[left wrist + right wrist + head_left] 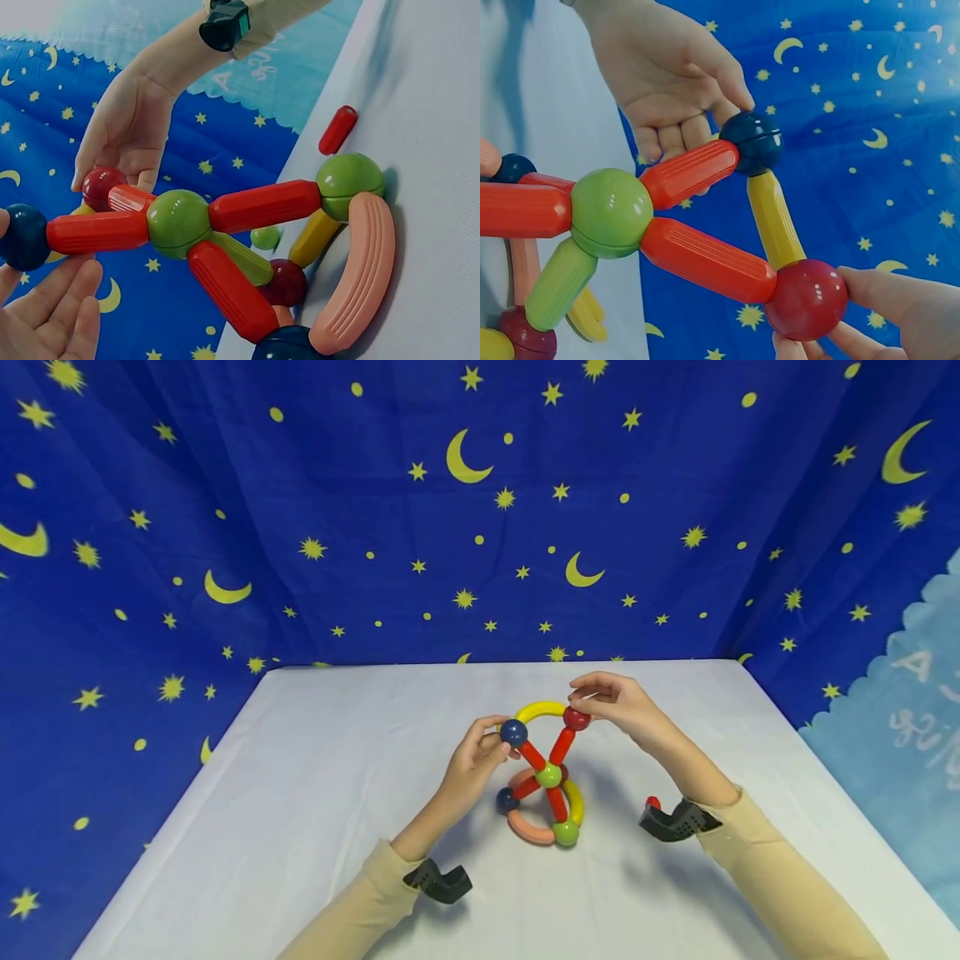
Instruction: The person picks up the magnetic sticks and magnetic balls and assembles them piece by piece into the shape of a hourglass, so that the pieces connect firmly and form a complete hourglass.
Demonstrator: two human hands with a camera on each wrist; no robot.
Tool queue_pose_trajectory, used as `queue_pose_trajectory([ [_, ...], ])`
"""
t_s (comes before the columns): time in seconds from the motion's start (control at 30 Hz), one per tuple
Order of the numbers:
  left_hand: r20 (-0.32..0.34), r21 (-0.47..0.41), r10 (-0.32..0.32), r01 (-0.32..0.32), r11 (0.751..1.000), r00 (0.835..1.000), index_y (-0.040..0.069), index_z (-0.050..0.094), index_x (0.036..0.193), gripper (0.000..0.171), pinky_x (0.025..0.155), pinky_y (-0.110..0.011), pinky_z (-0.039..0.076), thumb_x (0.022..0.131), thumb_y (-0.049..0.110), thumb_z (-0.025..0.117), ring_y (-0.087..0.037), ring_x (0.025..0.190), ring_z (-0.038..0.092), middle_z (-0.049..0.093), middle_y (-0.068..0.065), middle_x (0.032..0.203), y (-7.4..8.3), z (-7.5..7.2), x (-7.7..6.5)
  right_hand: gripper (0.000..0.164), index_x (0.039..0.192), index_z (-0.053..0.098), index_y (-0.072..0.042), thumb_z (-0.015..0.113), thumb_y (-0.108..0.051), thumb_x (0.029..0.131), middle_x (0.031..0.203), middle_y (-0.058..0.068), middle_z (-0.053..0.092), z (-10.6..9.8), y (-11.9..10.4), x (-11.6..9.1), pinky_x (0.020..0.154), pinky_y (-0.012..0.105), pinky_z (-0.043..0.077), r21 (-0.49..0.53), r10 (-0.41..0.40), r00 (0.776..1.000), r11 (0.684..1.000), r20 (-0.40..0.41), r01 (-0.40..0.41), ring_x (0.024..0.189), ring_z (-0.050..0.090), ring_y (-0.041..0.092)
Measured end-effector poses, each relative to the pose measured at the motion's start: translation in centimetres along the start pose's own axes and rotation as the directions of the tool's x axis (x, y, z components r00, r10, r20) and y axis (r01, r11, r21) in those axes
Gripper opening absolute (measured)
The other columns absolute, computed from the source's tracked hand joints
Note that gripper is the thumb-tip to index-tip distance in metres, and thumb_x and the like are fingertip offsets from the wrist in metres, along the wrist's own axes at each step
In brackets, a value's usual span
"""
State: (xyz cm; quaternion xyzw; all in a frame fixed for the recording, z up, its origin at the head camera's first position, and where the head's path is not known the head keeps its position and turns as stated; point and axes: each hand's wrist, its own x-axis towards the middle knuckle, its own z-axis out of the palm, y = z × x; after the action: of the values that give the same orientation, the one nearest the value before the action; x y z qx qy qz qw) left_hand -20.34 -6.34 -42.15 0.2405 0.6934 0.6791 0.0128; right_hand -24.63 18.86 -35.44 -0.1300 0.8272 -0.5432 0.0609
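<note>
A toy structure of coloured balls and rods stands on the table. Its base ring has curved pink rods (531, 829), a curved yellow rod (575, 802), a lower green ball (566, 833) and a lower blue ball (507, 800). Straight rods rise from it to a central green ball (549, 775). Two red rods (709, 259) fork upward from there to an upper blue ball (513, 732) and a red ball (577, 718), bridged by a yellow arc (542, 710). My left hand (471, 766) holds the upper blue ball; my right hand (622, 706) pinches the red ball.
A loose red rod (338, 130) lies on the white table (337, 793), partly hidden by the right wrist camera (678, 821) in the head view. Another wrist camera (438, 882) sits on the left wrist. A blue star-and-moon curtain (390, 527) hangs behind.
</note>
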Motion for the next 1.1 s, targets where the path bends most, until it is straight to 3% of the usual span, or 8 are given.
queue_pose_trajectory([
  [0.13, -0.023, -0.012, 0.008, -0.009, 1.000, 1.000, 0.001, 0.045, 0.128, 0.033, 0.093, -0.035, 0.050, 0.096, 0.010, 0.051, -0.003, 0.092, 0.062, 0.063, -0.030, 0.110, -0.1, -0.1, -0.1, 0.038, 0.122, 0.055, 0.004, 0.064, -0.015, 0.090, 0.111, 0.023, 0.064, 0.5, 0.0, 0.1, 0.076, 0.023, 0.056, 0.020, -0.010, 1.000, 1.000, -0.016, 0.010, 0.081, 0.066, 0.005],
  [0.23, -0.036, -0.004, 0.050, -0.051, 0.999, 0.998, -0.003, 0.046, 0.122, 0.032, 0.090, -0.027, 0.048, 0.093, 0.007, 0.056, 0.000, 0.092, 0.060, 0.063, -0.032, 0.108, -0.2, -0.2, -0.3, 0.037, 0.121, 0.056, 0.004, 0.064, -0.015, 0.091, 0.112, 0.023, 0.064, 1.0, 0.0, 0.3, 0.077, 0.024, 0.056, 0.020, -0.013, 1.000, 1.000, -0.018, 0.014, 0.082, 0.066, 0.006],
  [0.5, -0.020, -0.032, 0.155, -0.156, 0.987, 0.988, -0.007, 0.047, 0.113, 0.033, 0.085, -0.025, 0.048, 0.086, 0.003, 0.064, -0.002, 0.089, 0.059, 0.062, -0.034, 0.102, 0.0, -0.2, -0.2, 0.036, 0.121, 0.057, 0.002, 0.063, -0.018, 0.091, 0.118, 0.027, 0.062, 1.7, -0.5, 0.7, 0.084, 0.027, 0.055, 0.007, -0.023, 1.000, 1.000, -0.011, 0.023, 0.086, 0.065, 0.006],
  [0.73, 0.017, -0.081, 0.106, -0.104, 0.991, 0.994, -0.006, 0.041, 0.129, 0.046, 0.087, -0.022, 0.048, 0.089, 0.009, 0.060, -0.002, 0.090, 0.060, 0.059, -0.038, 0.110, 0.0, -0.2, -0.1, 0.038, 0.121, 0.057, 0.002, 0.059, -0.025, 0.094, 0.120, 0.024, 0.061, 0.8, 0.7, -0.5, 0.080, 0.020, 0.054, 0.009, 0.007, 0.992, 1.000, -0.123, -0.006, 0.086, 0.063, 0.001],
  [0.9, 0.035, -0.166, 0.071, -0.064, 0.984, 0.997, -0.005, 0.037, 0.139, 0.047, 0.092, -0.020, 0.048, 0.096, 0.012, 0.047, -0.001, 0.096, 0.063, 0.053, -0.042, 0.117, -0.1, -0.4, 0.1, 0.037, 0.119, 0.057, 0.004, 0.059, -0.023, 0.094, 0.111, 0.020, 0.064, -0.7, 3.1, -3.0, 0.073, 0.020, 0.054, -0.078, 0.032, 0.976, 0.996, -0.217, -0.050, 0.079, 0.062, -0.003],
  [1.1, 0.033, -0.124, 0.050, -0.045, 0.991, 0.998, -0.003, 0.040, 0.140, 0.046, 0.097, -0.017, 0.044, 0.097, 0.013, 0.045, 0.003, 0.103, 0.061, 0.053, -0.037, 0.126, -0.1, -0.7, 0.0, 0.038, 0.118, 0.055, 0.010, 0.063, -0.013, 0.089, 0.086, 0.006, 0.064, -2.3, 6.6, -6.2, 0.062, 0.025, 0.053, -0.159, 0.132, 0.973, 0.974, -0.188, -0.163, 0.068, 0.058, 0.003],
])
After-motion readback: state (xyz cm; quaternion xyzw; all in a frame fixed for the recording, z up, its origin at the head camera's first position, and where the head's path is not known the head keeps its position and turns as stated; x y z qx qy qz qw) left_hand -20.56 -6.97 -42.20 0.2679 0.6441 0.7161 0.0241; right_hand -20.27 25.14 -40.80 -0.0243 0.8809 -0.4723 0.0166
